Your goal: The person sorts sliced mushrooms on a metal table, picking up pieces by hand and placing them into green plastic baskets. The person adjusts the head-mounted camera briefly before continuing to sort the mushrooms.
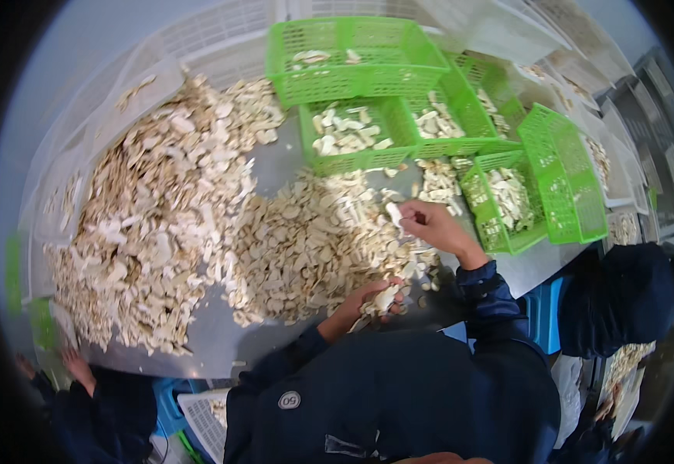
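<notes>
Pale dried slices, perhaps mushroom, lie in a broad pile (296, 249) on a metal table (221, 342). My left hand (366, 301) is cupped around several slices (384, 301) at the pile's near edge. Between the fingertips of my right hand (435, 226) is one white slice (395, 214), held over the pile's right side. A green plastic basket (511, 246) with slices in it stands just right of that hand. Beyond the pile, a divided green basket (360, 159) also holds slices, with another green basket (360, 87) resting at its back edge.
A larger heap of slices (163, 232) covers the table's left. An empty-looking green basket (569, 180) leans at the right. Translucent bins (139, 110) line the back. Another person's hands (78, 368) show at lower left; a co-worker in dark clothing (621, 301) is at the right, near a blue stool (545, 313).
</notes>
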A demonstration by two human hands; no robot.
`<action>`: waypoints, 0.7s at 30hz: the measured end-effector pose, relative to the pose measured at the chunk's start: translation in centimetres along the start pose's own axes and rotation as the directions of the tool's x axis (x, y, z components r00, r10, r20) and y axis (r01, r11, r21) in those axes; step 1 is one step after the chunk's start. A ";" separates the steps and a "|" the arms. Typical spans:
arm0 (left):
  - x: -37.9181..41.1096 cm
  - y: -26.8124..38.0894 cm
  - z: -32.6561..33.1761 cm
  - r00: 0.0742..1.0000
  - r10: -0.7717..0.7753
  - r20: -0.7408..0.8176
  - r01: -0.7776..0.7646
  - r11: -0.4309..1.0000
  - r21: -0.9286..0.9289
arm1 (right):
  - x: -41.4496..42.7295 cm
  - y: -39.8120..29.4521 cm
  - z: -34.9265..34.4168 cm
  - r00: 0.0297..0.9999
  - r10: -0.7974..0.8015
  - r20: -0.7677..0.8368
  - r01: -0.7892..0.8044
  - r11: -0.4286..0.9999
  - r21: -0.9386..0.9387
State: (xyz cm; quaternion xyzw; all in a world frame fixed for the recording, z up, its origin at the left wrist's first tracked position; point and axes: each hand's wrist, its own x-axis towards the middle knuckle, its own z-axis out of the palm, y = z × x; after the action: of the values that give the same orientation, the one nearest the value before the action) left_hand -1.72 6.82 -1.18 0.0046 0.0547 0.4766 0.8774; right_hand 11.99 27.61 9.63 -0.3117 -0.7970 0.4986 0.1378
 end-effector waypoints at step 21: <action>-0.1 0.1 -0.2 0.993 0.091 0.069 -0.088 0.995 -0.053 | -4.5 -8.1 -2.9 0.937 -0.132 0.324 0.179 0.976 -0.122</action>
State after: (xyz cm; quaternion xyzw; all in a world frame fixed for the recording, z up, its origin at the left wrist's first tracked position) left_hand -1.88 6.76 -1.41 0.0021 0.0109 0.5162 0.8564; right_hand 14.06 24.30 18.48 -0.1738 -0.8661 0.4680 0.0247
